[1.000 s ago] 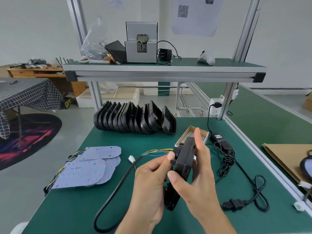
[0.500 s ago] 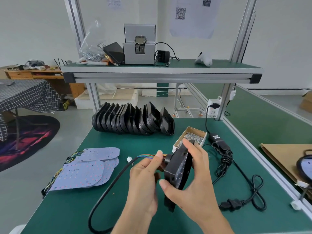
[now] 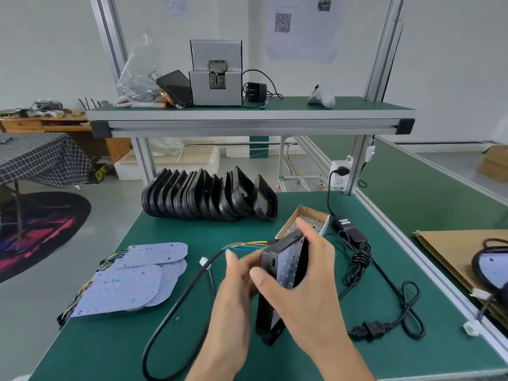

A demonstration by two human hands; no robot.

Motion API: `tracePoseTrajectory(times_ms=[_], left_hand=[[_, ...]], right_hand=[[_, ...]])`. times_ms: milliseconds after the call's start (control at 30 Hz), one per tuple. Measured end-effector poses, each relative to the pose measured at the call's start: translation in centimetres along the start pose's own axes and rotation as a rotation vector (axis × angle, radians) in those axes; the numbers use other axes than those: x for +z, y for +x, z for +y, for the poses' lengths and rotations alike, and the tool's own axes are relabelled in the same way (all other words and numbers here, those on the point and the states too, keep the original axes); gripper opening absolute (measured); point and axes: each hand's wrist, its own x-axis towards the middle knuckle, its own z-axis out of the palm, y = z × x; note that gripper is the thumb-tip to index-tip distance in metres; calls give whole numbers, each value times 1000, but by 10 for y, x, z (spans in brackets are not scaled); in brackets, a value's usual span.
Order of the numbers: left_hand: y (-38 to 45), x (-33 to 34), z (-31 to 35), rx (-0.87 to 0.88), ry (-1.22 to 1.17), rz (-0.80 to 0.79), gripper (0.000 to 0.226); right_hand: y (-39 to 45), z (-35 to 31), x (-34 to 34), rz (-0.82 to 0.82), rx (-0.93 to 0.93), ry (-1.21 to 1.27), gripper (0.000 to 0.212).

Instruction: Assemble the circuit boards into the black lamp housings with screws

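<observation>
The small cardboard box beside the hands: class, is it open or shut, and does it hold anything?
Open. The cardboard box has no lid over it, and a heap of small silvery screws shows inside.

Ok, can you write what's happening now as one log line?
step: fitting board | both hands hold black lamp housing | screw box behind | spare boards left

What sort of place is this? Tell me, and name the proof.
Probably a small electronics assembly workstation: a row of black plastic lamp housings, a stack of pale LED circuit boards, and an open cardboard box of small metal screws on a green-matted aluminium-frame bench.
</observation>
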Motion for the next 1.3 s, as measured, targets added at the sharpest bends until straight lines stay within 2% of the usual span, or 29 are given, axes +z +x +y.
tracePoseTrajectory(times_ms=[67,133,200,267,333,400,467,500,533,567,600,667,733,833,967,1100,1300], left_hand=[[-9,-4,-10,61,80,-92,74],[-14,-5,-17,195,226,-140,64],[-15,-4,-18,258,350,-115,51],[-12,-6,-19,304,417,-37,36],[-8,-10,-19,309,388,40,31],[-4,-13,-16,247,293,113,30],[1,-15,-14,158,173,198,29],[2,-15,-13,94,83,202,31],[2,-17,-11,25,26,197,42],[3,-19,-11,0,38,184,55],[2,-20,-8,15,117,156,55],[6,-23,-4,57,346,118,26],[12,-25,-2,57,434,169,7],[16,-25,-3,23,438,192,15],[16,-17,-4,80,485,227,21],[17,-8,1,91,538,259,47],[16,-2,3,75,580,351,50]], right_hand=[[5,-7,4,27,79,-51,104],[10,-13,11,16,157,-124,114],[15,-14,14,-29,222,-165,118],[18,-10,11,-98,246,-115,113],[22,-1,3,-137,221,-69,102],[25,12,-5,-82,218,-98,87],[29,21,-11,-36,274,-81,57],[31,25,-11,-39,305,-41,33],[31,27,-11,-65,323,2,21],[30,29,-11,-91,313,43,29],[29,29,-11,-105,301,60,34],[26,28,-10,-74,247,28,32],[26,29,-10,-37,203,-27,32],[24,32,-8,6,183,-37,38],[25,29,-10,59,208,-29,46],[27,29,-16,63,198,-48,43],[23,25,-16,76,196,-164,48]])
